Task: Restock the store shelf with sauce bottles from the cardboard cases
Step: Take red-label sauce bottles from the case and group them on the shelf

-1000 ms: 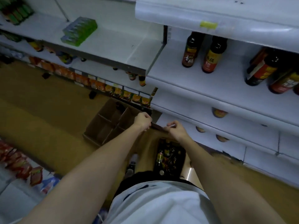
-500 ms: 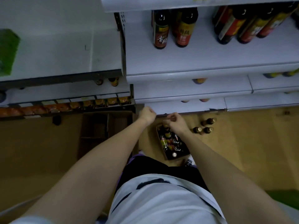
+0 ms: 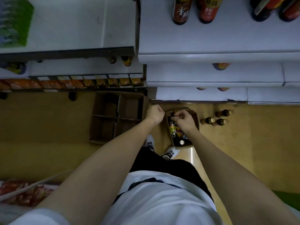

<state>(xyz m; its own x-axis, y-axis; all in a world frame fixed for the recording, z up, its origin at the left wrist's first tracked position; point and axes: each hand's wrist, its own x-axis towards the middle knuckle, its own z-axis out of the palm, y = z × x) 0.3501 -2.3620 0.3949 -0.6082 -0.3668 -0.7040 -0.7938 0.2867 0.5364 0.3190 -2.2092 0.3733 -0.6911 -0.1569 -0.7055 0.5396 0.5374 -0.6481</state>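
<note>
The right hand is curled over the far end of the case on the floor, its fingertips pinched on something small and dark there, probably a bottle cap, though what exactly cannot be told. The left hand is a closed fist just left of the case's far corner; whether it holds anything cannot be told.

A second ago both hands were together at the edge of a flap above the case. Now the view has swung to look straight down and the right hand is in among the bottles, so I judge the case is open and the first bottle is about to come out.

Three loose bottles lie on the floor to the right. An empty divided case sits to the left. On the shelf far above stand larger bottles with red labels bearing Chinese characters, too blurred to read with confidence.
</note>
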